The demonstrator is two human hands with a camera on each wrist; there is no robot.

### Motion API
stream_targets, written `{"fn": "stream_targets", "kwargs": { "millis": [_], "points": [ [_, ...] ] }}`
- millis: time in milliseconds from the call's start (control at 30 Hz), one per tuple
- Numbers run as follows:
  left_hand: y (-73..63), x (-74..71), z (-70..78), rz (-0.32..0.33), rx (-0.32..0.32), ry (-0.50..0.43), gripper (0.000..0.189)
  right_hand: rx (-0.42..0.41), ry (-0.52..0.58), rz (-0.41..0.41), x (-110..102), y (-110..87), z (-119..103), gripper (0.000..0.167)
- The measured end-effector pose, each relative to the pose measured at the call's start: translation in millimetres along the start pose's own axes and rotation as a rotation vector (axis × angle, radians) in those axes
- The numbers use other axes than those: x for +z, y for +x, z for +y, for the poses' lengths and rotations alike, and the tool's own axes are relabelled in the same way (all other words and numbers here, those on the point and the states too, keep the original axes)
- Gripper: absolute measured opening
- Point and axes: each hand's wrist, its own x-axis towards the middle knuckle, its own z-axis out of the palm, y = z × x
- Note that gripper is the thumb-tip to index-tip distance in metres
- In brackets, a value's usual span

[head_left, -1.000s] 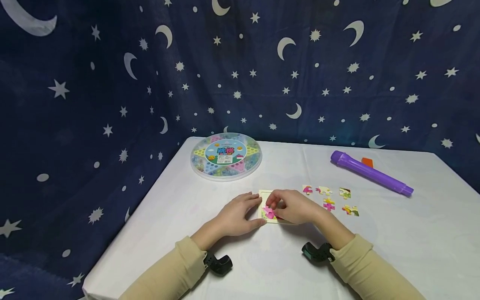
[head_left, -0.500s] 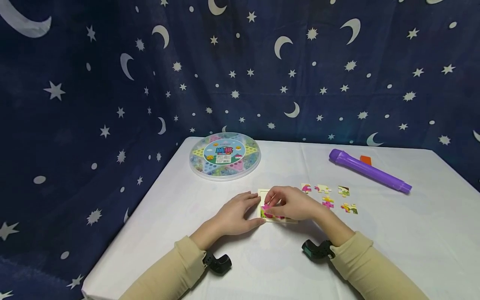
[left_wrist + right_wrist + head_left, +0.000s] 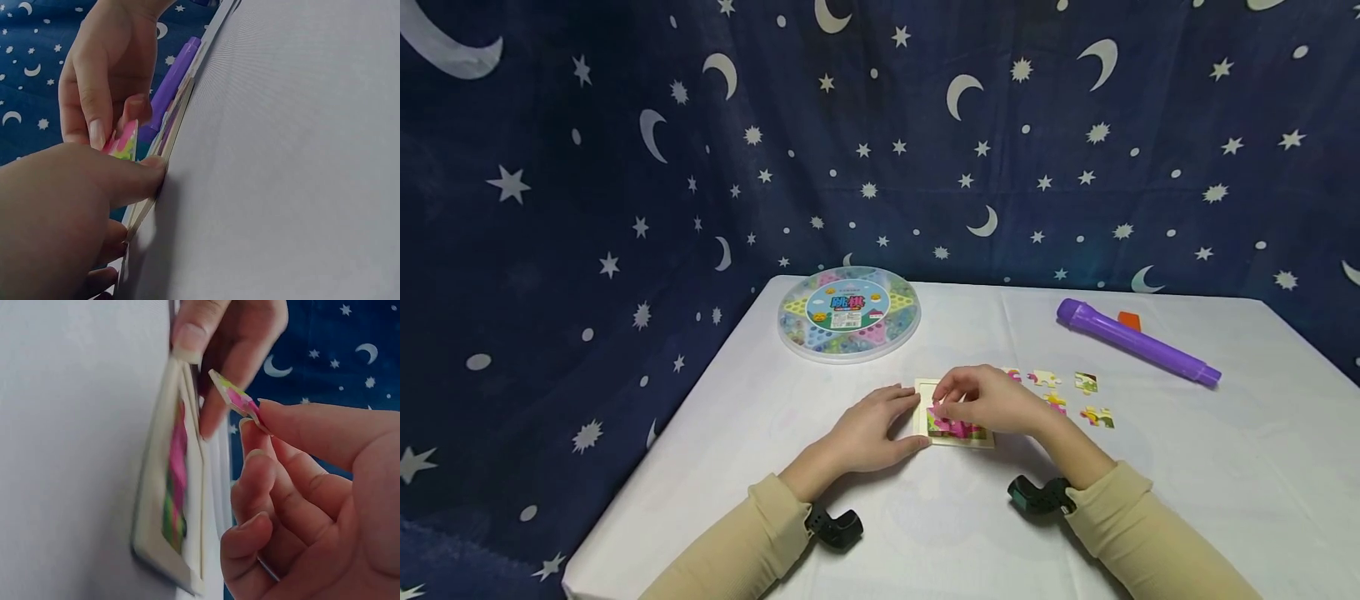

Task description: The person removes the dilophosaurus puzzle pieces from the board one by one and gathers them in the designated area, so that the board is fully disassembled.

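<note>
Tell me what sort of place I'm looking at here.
Probably an indoor play or recording corner: a white-covered table against a moon-and-star curtain, with a boxed Chinese checkers set and loose jigsaw pieces on it.

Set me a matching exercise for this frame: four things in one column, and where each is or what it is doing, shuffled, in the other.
1. Left hand
2. Right hand
3. Purple tube
4. Round game box

A. Pinches a puzzle piece
B. Lies toward the far left of the table
C. Touches the rim of the frame
D. Lies in front of a small orange item

Pairs: 1-C, 2-A, 3-D, 4-B
</note>
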Motion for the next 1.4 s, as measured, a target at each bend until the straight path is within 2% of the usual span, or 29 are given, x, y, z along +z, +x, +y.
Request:
{"fn": "stream_targets", "kwargs": {
  "millis": [233, 467, 767, 1100, 1400],
  "points": [
    [-0.7, -3.6, -1.1, -0.015, -0.001, -0.028, 0.070, 0.044, 0.095, 0.003, -20.9, -9.8, 10.5, 0.020],
    [-2.6, 2.3, -1.5, -0.013, 0.000, -0.032, 0.070, 0.101, 0.137, -0.003, -41.5, -25.0, 27.1, 0.025],
    [-3.3, 6.9, 2.0, 0.010, -0.006, -0.011, 0.069, 0.158, 0.034, -0.062, -51.9, -47.4, 47.2, 0.024],
    [-2.2, 3.8, 2.5, 0.005, -0.014, -0.004, 0.071, 0.115, 0.018, -0.156, -66.2, -58.3, 51.0, 0.020],
    [-1.7, 1.1, 3.1, 0.019, -0.027, 0.022, 0.069, 0.104, -0.116, -0.123, -64.8, -55.1, 50.5, 0.015]
  ]
}}
